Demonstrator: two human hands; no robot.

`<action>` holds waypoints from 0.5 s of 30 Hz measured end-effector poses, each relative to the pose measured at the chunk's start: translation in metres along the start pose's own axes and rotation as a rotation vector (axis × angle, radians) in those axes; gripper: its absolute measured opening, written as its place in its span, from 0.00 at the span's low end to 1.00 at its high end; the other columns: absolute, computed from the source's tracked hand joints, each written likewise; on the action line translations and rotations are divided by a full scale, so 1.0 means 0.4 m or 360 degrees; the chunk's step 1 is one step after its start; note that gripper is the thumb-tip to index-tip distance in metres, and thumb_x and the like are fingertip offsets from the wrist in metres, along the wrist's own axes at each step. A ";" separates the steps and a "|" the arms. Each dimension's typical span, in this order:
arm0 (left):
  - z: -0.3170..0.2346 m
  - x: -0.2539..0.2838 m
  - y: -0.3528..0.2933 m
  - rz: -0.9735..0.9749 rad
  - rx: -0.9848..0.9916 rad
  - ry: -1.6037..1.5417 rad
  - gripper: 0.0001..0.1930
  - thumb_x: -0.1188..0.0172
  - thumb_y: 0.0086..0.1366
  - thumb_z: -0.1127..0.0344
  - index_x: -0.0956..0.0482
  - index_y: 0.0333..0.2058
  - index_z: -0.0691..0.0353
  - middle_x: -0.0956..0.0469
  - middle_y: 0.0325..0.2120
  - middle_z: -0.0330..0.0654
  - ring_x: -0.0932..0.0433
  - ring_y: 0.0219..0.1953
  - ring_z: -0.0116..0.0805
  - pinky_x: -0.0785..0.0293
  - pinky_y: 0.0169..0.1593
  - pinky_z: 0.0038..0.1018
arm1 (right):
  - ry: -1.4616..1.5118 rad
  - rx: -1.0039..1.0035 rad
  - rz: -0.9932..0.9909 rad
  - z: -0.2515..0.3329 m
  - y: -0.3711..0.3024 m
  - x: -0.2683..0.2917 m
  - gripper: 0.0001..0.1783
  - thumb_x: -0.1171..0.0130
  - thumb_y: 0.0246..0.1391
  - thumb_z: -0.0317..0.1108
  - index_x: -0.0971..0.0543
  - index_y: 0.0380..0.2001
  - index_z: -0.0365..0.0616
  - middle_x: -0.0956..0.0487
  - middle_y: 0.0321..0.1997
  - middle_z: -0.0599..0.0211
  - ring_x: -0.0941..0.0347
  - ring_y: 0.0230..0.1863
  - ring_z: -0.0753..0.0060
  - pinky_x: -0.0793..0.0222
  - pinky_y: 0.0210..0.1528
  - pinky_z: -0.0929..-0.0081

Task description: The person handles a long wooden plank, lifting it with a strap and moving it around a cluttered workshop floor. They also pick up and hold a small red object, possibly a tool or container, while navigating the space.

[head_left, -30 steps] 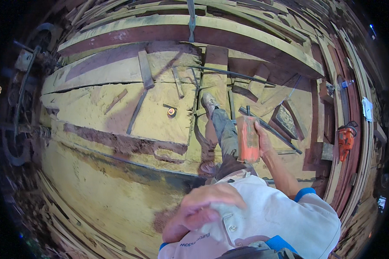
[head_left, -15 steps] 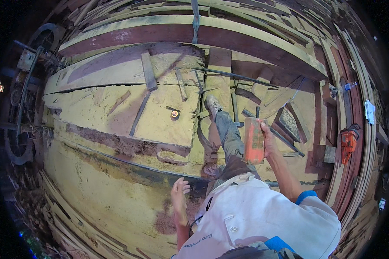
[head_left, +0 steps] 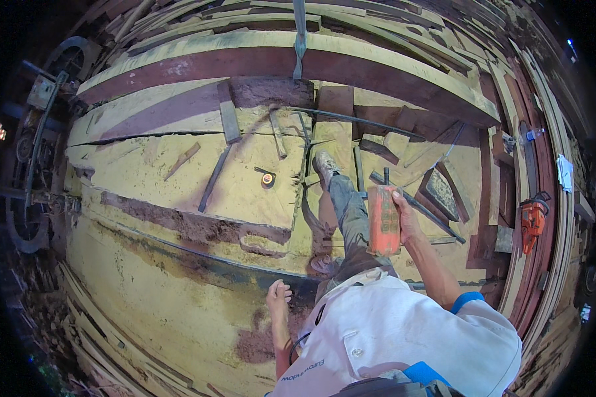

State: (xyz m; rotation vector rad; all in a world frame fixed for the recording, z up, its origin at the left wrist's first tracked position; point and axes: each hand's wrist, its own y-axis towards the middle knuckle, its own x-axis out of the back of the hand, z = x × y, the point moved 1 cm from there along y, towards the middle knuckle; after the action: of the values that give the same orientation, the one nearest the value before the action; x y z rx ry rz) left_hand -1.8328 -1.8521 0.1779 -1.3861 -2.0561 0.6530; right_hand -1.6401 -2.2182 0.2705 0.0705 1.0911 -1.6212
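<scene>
An orange handheld remote control (head_left: 383, 221) with dark buttons and a stubby black antenna is gripped in my right hand (head_left: 407, 215), held upright in front of my right side. My left hand (head_left: 279, 296) hangs low beside my body, its fingers curled in with nothing visible in them. Ahead, a long squared timber beam (head_left: 212, 63) lies crosswise, with a grey-blue lifting strap (head_left: 300, 46) round its middle running up out of view.
A thick sawn slab (head_left: 146, 165) spreads to my left, carrying a tape measure (head_left: 267, 180) and loose wood pieces (head_left: 229, 116). A dark metal bar (head_left: 437, 217) and wood blocks (head_left: 438, 192) lie right. An orange chainsaw (head_left: 532, 221) rests on the right-hand boards. Machinery (head_left: 40, 132) stands far left.
The beam has shifted slightly toward me, most at its left end. My left hand's fingers have curled in and the hand dropped a little. The remote has turned slightly, still in my right hand.
</scene>
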 end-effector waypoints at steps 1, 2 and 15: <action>-0.002 0.002 0.003 -0.0001 -0.0003 -0.0011 0.22 0.49 0.69 0.56 0.29 0.54 0.67 0.21 0.39 0.46 0.22 0.35 0.31 0.26 0.36 0.26 | 0.0004 -0.0012 -0.0020 0.000 -0.002 0.000 0.17 0.47 0.61 0.46 0.27 0.50 0.55 0.22 0.45 0.70 0.24 0.42 0.72 0.24 0.43 0.68; -0.003 0.004 0.005 -0.0004 -0.0004 -0.0022 0.22 0.49 0.69 0.56 0.29 0.54 0.67 0.21 0.39 0.46 0.22 0.35 0.31 0.26 0.36 0.26 | -0.0013 -0.0021 -0.0007 0.000 -0.004 0.001 0.18 0.47 0.60 0.46 0.27 0.50 0.53 0.22 0.44 0.69 0.23 0.42 0.72 0.24 0.43 0.68; -0.014 -0.010 -0.006 -0.0024 0.0035 0.0009 0.22 0.47 0.68 0.56 0.28 0.53 0.66 0.21 0.39 0.45 0.23 0.35 0.30 0.26 0.38 0.25 | -0.0287 -0.0025 0.0194 0.001 0.004 -0.003 0.22 0.44 0.56 0.41 0.27 0.51 0.40 0.21 0.43 0.65 0.22 0.40 0.73 0.23 0.44 0.70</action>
State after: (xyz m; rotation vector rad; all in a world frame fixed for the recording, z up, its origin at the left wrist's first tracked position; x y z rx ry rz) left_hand -1.8294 -1.8562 0.1826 -1.3574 -2.0469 0.6625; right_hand -1.6382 -2.2177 0.2705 -0.0193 0.9430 -1.4796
